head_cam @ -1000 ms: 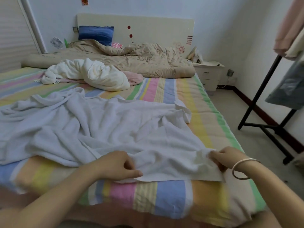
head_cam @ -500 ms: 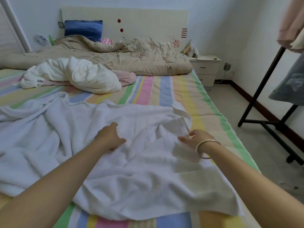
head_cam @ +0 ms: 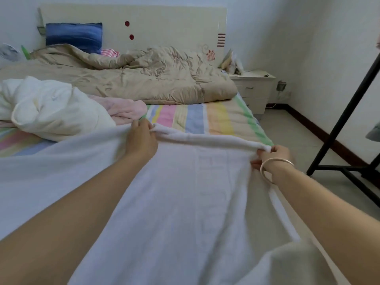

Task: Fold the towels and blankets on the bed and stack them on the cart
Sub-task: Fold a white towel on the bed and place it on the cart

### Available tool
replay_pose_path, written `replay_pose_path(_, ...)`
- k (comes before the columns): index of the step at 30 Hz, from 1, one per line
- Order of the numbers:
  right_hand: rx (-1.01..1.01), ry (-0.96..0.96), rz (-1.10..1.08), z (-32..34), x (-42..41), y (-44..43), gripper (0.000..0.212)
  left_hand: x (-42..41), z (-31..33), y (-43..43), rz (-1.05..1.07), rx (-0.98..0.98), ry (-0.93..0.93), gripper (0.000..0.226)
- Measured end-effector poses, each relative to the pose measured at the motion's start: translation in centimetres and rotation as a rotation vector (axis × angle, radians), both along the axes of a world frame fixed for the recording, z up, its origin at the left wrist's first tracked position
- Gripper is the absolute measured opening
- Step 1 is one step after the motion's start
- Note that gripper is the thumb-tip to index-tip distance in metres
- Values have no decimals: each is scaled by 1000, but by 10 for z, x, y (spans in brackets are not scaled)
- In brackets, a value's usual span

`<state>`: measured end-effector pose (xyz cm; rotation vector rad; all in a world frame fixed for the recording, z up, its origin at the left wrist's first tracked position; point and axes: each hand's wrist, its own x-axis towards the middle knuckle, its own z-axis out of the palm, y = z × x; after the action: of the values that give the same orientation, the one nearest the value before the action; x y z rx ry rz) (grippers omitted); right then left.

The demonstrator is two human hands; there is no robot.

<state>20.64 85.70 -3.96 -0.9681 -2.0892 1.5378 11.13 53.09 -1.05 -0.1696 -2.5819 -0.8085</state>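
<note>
Hands: From my remote seat I saw the left hand (head_cam: 141,138) and right hand (head_cam: 271,155) set well apart, each clamped on the far edge of the white towel (head_cam: 185,202).
Left hand: Its fingers were curled over the rolled hem, with the thumb side hidden under the cloth.
Right hand: It pinched the towel's far right corner, and a thin, smooth metal bangle (head_cam: 275,165) sat round the wrist.
White towel: This was soft, napped terry, pulled into a taut, thick band between the two hands. From there it ran as a broad, nearly smooth sheet toward me over the near part of the bed (head_cam: 205,120). I noted a faint woven panel near the right side.
Bed: The sheet was a quilted cotton in pastel stripes of pink, blue, yellow and green, bare just beyond the towel.
Cream blanket (head_cam: 57,110): A puffy, rumpled mound lay at the left, behind the towel's edge.
Pink towel (head_cam: 127,109): This fleecy, crumpled piece lay against the cream blanket, just beyond the left hand.
Beige quilt (head_cam: 144,79): It was stitched and creased, heaped across the head of the bed.
Blue pillow (head_cam: 74,36): It leaned upright against the flat, pale headboard (head_cam: 164,23).
Nightstand (head_cam: 255,87): A white box with drawers stood right of the bed.
Black rack (head_cam: 345,120): Its slanted metal bars stood on the tiled floor (head_cam: 298,140) at the right.
</note>
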Motion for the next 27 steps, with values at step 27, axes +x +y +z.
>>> replay_pose_path(27, 1096, 75, 975, -2, 330, -69, 36, 370, -41, -100, -646, -174, -31, 22)
